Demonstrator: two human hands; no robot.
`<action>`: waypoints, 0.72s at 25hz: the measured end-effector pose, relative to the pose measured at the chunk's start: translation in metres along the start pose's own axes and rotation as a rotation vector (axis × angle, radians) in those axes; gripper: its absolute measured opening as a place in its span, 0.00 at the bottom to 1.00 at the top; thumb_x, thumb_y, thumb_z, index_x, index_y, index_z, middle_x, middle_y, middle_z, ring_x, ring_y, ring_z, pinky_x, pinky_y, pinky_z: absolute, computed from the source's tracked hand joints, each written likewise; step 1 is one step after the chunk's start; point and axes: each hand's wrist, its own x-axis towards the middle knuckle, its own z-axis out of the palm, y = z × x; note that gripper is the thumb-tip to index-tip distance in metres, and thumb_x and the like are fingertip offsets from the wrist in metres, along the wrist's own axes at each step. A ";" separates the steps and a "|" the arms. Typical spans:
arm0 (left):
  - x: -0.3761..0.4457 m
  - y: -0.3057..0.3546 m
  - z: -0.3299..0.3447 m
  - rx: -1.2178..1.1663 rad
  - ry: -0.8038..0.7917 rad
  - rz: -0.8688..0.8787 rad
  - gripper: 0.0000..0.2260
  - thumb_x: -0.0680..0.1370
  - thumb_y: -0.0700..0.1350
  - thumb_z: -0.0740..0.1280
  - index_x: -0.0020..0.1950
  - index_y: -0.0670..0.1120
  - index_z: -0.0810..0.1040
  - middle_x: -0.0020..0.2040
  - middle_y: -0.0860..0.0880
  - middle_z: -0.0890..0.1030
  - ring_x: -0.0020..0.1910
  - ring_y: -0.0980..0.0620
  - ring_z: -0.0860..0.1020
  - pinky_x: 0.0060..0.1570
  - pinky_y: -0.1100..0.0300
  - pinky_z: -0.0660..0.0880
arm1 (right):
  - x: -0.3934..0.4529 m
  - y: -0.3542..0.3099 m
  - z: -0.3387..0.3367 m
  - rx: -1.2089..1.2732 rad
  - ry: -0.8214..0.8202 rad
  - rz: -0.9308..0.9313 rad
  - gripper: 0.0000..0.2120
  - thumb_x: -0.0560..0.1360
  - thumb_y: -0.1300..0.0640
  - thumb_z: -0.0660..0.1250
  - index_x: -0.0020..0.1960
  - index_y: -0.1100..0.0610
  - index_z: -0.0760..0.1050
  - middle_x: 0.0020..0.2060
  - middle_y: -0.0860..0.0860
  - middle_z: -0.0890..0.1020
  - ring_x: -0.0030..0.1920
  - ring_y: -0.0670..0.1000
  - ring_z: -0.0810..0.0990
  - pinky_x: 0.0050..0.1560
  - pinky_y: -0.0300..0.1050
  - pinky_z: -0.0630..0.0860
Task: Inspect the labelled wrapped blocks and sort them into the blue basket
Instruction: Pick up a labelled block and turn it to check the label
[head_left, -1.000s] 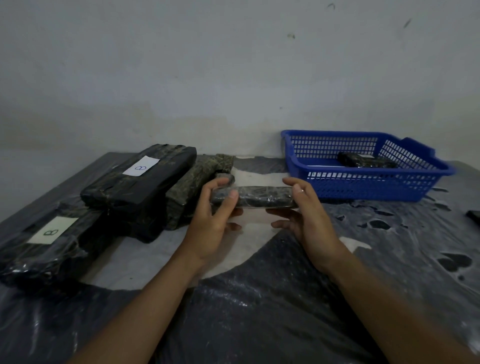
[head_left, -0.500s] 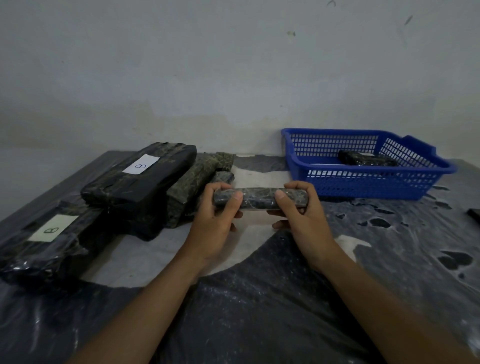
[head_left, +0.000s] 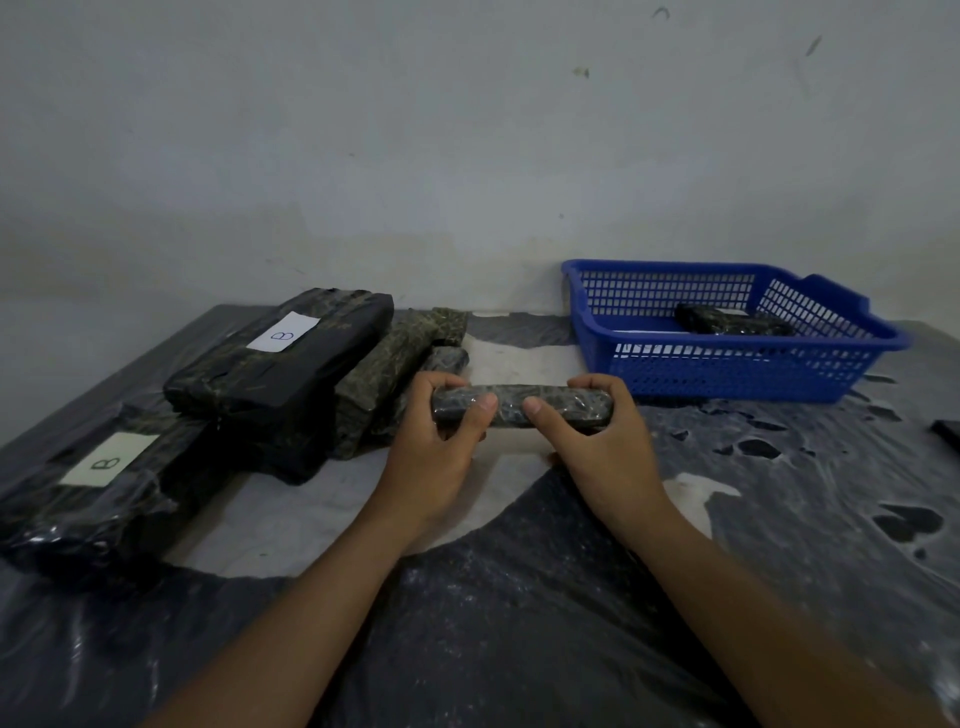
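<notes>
A: Where is the block being handled?

B: A slim, dark block wrapped in clear plastic film (head_left: 522, 405) is held level between both hands, above the table and just in front of the blue plastic mesh basket (head_left: 737, 371). It lies crosswise, with one end in each hand.

A: How do the hands hold it?

B: The left hand (head_left: 441, 441) grips the left end, fingers curled over the top edge and the thumb pressed on the near face. The right hand (head_left: 602, 441) grips the right end the same way, its thumb resting near the middle of the block. The two thumbs sit close together but apart.

A: And the basket?

B: It stands to the right at the back, near the pale grey wall (head_left: 467, 130). One small dark wrapped block (head_left: 727, 322) lies inside it, towards the far right.

A: What is left of the hands?

B: A pile of dark wrapped blocks. A large black wrapped block with a white label marked B (head_left: 280, 358) lies on top, tilted. Another large black wrapped block with a paler label marked B (head_left: 88, 493) lies nearer the left edge. Between the pile and the left hand are narrower greenish wrapped blocks (head_left: 395, 364), leaning against the large one.

A: And the surface?

B: A table covered in wrinkled black plastic sheet (head_left: 519, 623), with a pale patch under the hands.
</notes>
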 end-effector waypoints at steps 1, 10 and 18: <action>0.001 -0.001 0.001 0.009 0.003 0.006 0.11 0.78 0.55 0.69 0.57 0.55 0.71 0.50 0.54 0.82 0.47 0.58 0.83 0.41 0.67 0.75 | 0.000 0.001 0.000 -0.026 0.005 0.005 0.24 0.67 0.38 0.80 0.57 0.42 0.73 0.52 0.45 0.84 0.50 0.45 0.84 0.55 0.51 0.82; 0.001 -0.006 0.002 0.032 -0.037 0.068 0.03 0.84 0.51 0.61 0.57 0.56 0.71 0.48 0.52 0.79 0.47 0.55 0.81 0.45 0.59 0.76 | 0.000 0.000 0.001 -0.137 0.017 0.010 0.44 0.56 0.25 0.78 0.63 0.42 0.68 0.61 0.45 0.78 0.60 0.48 0.78 0.62 0.48 0.76; 0.004 -0.006 -0.003 -0.036 0.022 0.094 0.10 0.82 0.41 0.65 0.61 0.54 0.76 0.67 0.58 0.74 0.67 0.62 0.74 0.69 0.59 0.72 | 0.009 -0.002 -0.001 0.288 -0.113 0.225 0.28 0.80 0.49 0.69 0.77 0.51 0.66 0.63 0.56 0.80 0.48 0.53 0.88 0.46 0.46 0.84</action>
